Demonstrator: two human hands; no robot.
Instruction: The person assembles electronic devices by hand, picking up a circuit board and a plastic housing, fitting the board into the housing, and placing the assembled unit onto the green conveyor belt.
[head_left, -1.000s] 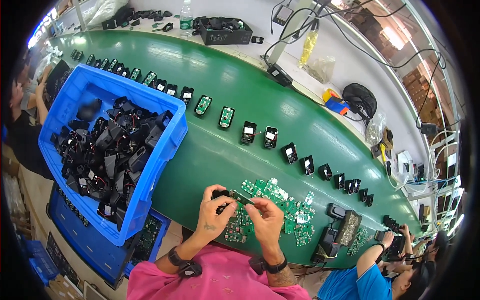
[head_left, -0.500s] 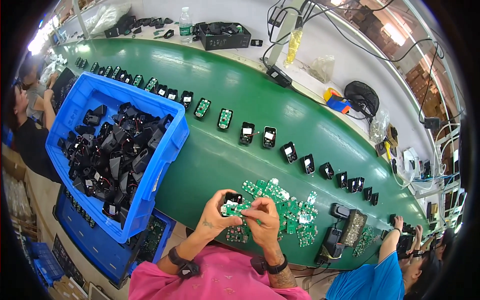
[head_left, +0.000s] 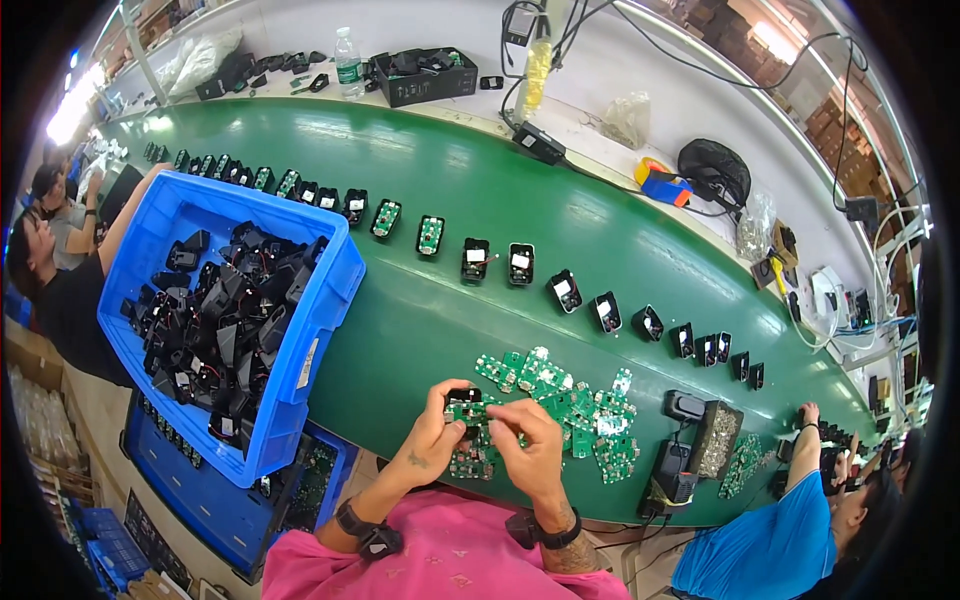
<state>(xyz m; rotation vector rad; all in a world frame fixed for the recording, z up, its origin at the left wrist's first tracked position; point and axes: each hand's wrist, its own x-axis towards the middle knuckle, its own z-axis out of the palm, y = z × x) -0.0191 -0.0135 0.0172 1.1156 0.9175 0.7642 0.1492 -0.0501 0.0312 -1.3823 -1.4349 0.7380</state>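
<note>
My left hand (head_left: 432, 432) is wrapped round a small black plastic housing (head_left: 462, 394), held above the green table near its front edge. A green circuit board (head_left: 466, 411) lies across the near side of that housing, under my left thumb. At the board's right end are the bent fingers of my right hand (head_left: 527, 440), thumb and forefinger close together. Whatever is between those fingertips is too small to tell. A heap of loose green circuit boards (head_left: 575, 405) spreads over the table just beyond and to the right of my hands.
A blue bin (head_left: 345, 270) of black housings stands at the left. Open housings (head_left: 520, 263) form a long row across the green table (head_left: 390, 340). Black power adapters (head_left: 672, 470) and a speckled block (head_left: 716, 440) sit at the right, near a co-worker in blue (head_left: 765, 545).
My right fingers have shifted slightly down at the board's end. My left hand keeps its hold on the housing. At the left, a co-worker's arm now reaches behind the bin. The view has shifted slightly.
</note>
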